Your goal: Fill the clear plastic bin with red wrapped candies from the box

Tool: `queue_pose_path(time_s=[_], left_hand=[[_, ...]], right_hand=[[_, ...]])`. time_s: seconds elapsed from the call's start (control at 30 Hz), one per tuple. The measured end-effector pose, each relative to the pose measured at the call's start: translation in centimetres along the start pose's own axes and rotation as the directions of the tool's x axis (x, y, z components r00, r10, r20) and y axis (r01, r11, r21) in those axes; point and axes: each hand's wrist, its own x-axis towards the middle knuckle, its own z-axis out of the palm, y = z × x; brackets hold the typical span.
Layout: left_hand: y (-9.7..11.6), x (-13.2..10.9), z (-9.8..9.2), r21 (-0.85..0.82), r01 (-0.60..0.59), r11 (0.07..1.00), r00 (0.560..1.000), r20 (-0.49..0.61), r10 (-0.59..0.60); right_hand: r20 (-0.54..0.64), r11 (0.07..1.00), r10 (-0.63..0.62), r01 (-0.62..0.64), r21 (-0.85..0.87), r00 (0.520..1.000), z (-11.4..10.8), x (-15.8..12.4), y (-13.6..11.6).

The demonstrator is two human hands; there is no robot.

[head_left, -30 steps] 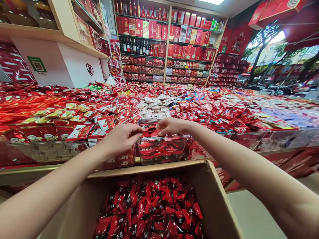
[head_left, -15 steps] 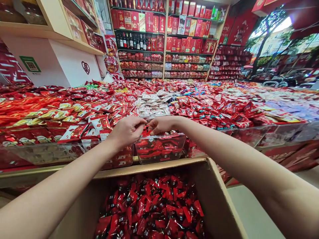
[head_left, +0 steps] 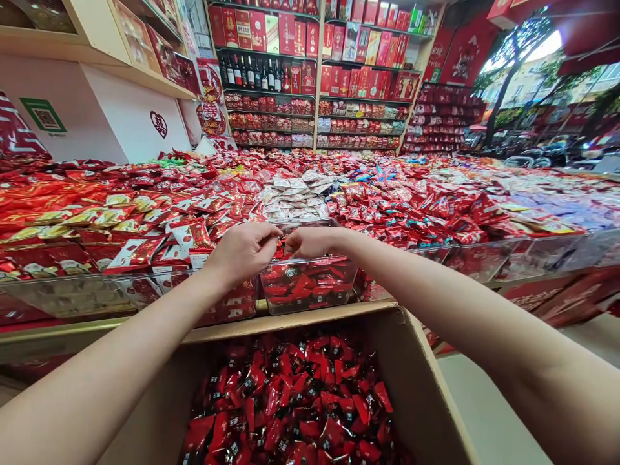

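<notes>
Both hands are at the top of a clear plastic bin (head_left: 351, 292) of small red-wrapped candies (head_left: 310, 287). My left hand (head_left: 248, 249) is on the bin's left side, thumb and fingers pinched together. My right hand (head_left: 312, 243) faces it over the bin's front rim, its fingers curled inward and closed. What either hand grips is too small and hidden to make out. Just below, an open cardboard box (head_left: 426, 374) holds a heap of loose candies (head_left: 295, 400) in red and dark wrappers.
Piles of wrapped sweets spread across the display, with white packets (head_left: 295, 197) behind my hands and red-and-white packets (head_left: 135, 253) to the left. Clear bin walls (head_left: 494, 258) line the front edge. Behind stand shelves (head_left: 318, 77) with boxes, bottles and bags.
The view has shifted slightly. My right hand's fingers have curled in a little more, while my left hand keeps its pinch beside it over the bin.
</notes>
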Motion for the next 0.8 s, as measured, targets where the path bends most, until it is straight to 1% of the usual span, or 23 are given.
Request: queue_pose_path(time_s=[0.1,0.17,0.23,0.3,0.37,0.43,0.53,0.6,0.7,0.73,0.8], left_hand=[[-0.3,0.1,0.0,-0.02,0.021,1.0,0.999,0.043,-0.02],[-0.5,0.3,-0.1,-0.029,0.036,0.999,0.995,0.099,-0.033],[-0.6,1.0,-0.2,-0.04,0.034,0.999,0.981,0.194,-0.025],[-0.4,2.0,-0.2,-0.053,0.018,0.998,0.943,0.333,0.001],[0.1,3.2,0.0,-0.062,0.026,0.998,0.872,0.49,0.007],[0.5,4.5,0.4,-0.064,0.073,0.995,0.774,0.633,-0.016],[1.0,6.0,1.6,-0.079,0.148,0.986,0.618,0.785,-0.03],[1.2,6.6,2.5,-0.097,0.182,0.978,0.522,0.853,-0.012],[1.4,7.0,3.9,-0.11,0.225,0.968,0.383,0.924,0.015],[1.6,7.0,4.2,-0.109,0.237,0.965,0.346,0.938,0.021],[1.9,7.1,4.8,-0.103,0.251,0.963,0.295,0.955,0.025]], right_hand=[[-0.036,0.999,0.045,-0.044,0.024,0.998,-0.5,-0.8,0.0],[-0.066,0.994,0.099,-0.096,0.046,0.993,-1.2,-1.6,0.0],[-0.148,0.99,0.139,-0.142,-0.008,0.979,-1.9,-2.6,0.1],[-0.247,0.981,0.146,-0.173,-0.091,0.958,-2.7,-3.6,0.3],[-0.325,0.973,0.134,-0.187,-0.137,0.936,-3.4,-4.7,0.5],[-0.369,0.969,0.122,-0.19,-0.155,0.921,-3.8,-5.6,0.6],[-0.399,0.957,0.126,-0.216,-0.191,0.908,-4.3,-6.9,0.5],[-0.401,0.951,0.131,-0.229,-0.209,0.907,-4.5,-7.5,0.4],[-0.409,0.95,0.112,-0.219,-0.225,0.906,-4.8,-8.2,0.5],[-0.415,0.951,0.107,-0.214,-0.221,0.904,-4.9,-8.3,0.7],[-0.422,0.956,0.093,-0.199,-0.216,0.902,-5.0,-8.5,1.0]])
